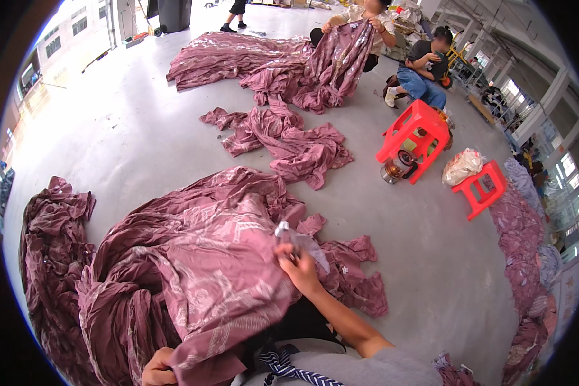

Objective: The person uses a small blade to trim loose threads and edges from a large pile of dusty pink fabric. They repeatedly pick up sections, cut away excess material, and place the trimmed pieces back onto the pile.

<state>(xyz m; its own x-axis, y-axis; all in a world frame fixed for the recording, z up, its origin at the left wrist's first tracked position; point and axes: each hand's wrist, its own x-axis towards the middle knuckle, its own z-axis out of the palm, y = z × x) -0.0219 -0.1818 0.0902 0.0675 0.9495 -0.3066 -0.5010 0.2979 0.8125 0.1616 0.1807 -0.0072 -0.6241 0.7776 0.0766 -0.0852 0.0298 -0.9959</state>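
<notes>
A large dusty-pink patterned cloth [219, 264] lies spread and bunched over the floor and across my lap. Its near edge is gripped in my left hand [159, 368], which is closed at the lower left. Above the cloth's right part, my right hand [298, 267] is closed around a small tool [282, 231] with a silvery tip; motion blur hides its exact kind. A pale lilac piece of cloth [315, 254] shows just beside the right hand. More of the pink cloth [360, 283] lies crumpled to the right of my forearm.
Pink cloth heaps [51, 257] lie at left and far ahead. At right stand a red stool [418, 128], a glass-and-metal jar [395, 168] and a smaller red stool [482, 186] bearing a white bag [463, 166]. One person holds up cloth [344, 55]; another sits nearby [424, 67].
</notes>
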